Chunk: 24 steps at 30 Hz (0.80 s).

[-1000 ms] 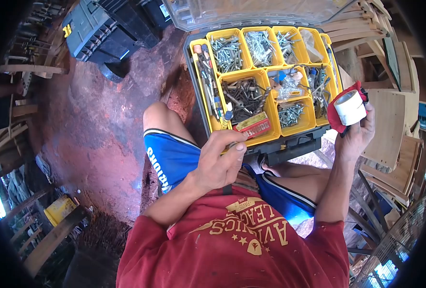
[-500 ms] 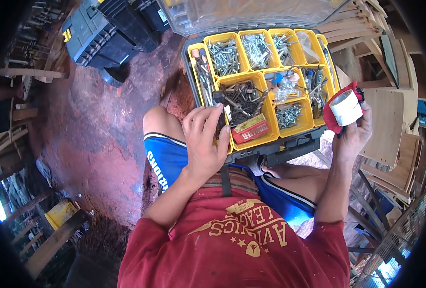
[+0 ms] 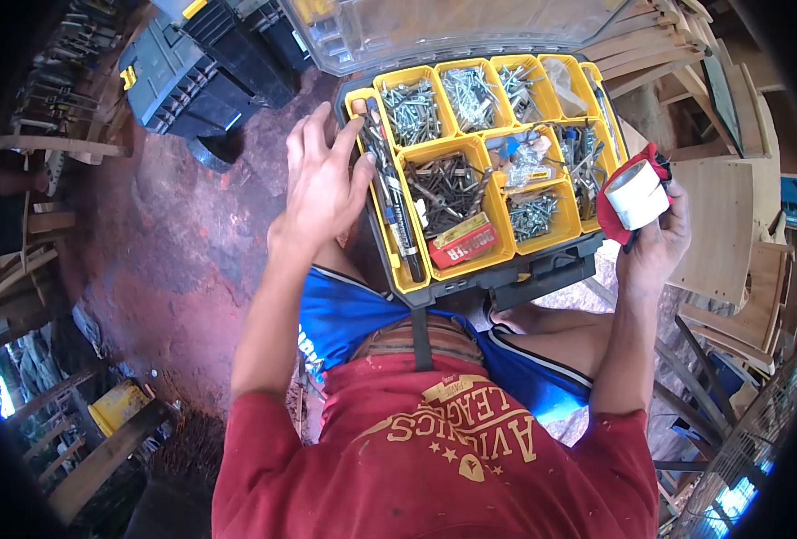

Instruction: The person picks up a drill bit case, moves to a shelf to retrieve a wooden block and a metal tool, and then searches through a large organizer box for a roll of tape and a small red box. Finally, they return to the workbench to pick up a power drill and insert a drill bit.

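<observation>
A parts organizer (image 3: 407, 296) with yellow bins sits open in front of me, holding screws, drill bits and small packets. My left hand (image 3: 322, 175) is at its left edge, fingers apart, by the long narrow compartment. In that compartment lie a dark marker-like stick (image 3: 400, 225) and other slim tools. A red and yellow small box (image 3: 463, 244) rests in the bin of dark bits. To the right of the case, my right hand (image 3: 655, 238) is closed around a roll of white tape (image 3: 637, 196) together with a red and black cloth-like item (image 3: 609, 208).
The clear lid (image 3: 452, 31) stands raised at the far side. A black toolbox (image 3: 178, 76) is on the reddish floor at upper left. Curved wooden pieces (image 3: 641, 54) and wooden panels (image 3: 713, 225) crowd the right side. A yellow container (image 3: 118, 406) is at lower left.
My left hand has moved up and left, off the dark stick-like item, which now lies in the narrow compartment. My right hand keeps the tape, shifted slightly left.
</observation>
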Tool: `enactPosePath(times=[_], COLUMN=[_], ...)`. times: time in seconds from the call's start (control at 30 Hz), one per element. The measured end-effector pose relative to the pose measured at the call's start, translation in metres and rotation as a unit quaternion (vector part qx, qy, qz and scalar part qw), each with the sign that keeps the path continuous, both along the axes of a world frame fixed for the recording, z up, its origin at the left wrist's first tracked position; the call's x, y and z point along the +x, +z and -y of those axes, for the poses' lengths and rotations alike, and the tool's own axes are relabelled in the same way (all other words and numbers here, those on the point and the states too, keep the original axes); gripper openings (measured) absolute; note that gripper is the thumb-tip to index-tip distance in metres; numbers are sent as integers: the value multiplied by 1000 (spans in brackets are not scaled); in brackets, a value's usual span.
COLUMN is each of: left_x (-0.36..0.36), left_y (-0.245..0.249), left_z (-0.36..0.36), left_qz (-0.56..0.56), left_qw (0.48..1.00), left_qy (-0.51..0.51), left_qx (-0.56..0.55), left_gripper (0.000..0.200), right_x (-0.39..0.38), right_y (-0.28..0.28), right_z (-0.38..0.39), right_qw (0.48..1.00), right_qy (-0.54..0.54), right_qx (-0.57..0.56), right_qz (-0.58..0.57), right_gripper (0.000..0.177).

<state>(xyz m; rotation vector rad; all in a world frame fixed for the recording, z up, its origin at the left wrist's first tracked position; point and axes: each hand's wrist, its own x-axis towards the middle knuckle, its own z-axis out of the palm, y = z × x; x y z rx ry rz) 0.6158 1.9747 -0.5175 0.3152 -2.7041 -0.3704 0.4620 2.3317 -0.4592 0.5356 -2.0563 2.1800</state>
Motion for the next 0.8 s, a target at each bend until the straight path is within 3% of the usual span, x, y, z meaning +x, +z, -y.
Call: enactPosePath(times=[0.13, 0.37, 0.47, 0.6, 0.7, 0.8], left_x=[-11, -9, -13, -16, -13, -6], left_y=[12, 10, 9, 23, 23, 20], left_z=[11, 4, 10, 12, 14, 13], left_qz=[61, 64, 47, 114, 119, 90], left_qw=[998, 997, 998, 991, 991, 989], left_qy=[-34, -47, -40, -59, -65, -89], left_qx=[3, 23, -4, -35, -13, 78], left_gripper=[45, 49, 55, 51, 46, 41], right_x=[-1, 1, 3, 3, 1, 1], right_y=[1, 2, 6, 2, 3, 7], right_z=[0, -7, -3, -9, -9, -7], right_qw=[1000, 999, 1000, 1000, 1000, 1000], right_qy=[-3, 26, -15, 18, 21, 6], right_qx=[-15, 20, 19, 17, 3, 21], right_qz=[-3, -12, -10, 0, -2, 0], right_gripper=[27, 36, 27, 39, 40, 35])
